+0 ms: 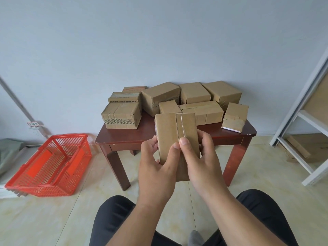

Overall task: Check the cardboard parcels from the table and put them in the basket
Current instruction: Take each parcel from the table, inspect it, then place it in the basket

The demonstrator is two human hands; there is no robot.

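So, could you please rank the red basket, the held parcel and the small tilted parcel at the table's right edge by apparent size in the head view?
1. red basket
2. held parcel, though nearness to the camera inflates it
3. tilted parcel

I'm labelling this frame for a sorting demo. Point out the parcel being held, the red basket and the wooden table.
held parcel (168,128): head view, on its upper cardboard face, left of the tape strip.
red basket (71,185): head view, on its near mesh wall.
wooden table (142,132): head view, on bare tabletop near the front edge.
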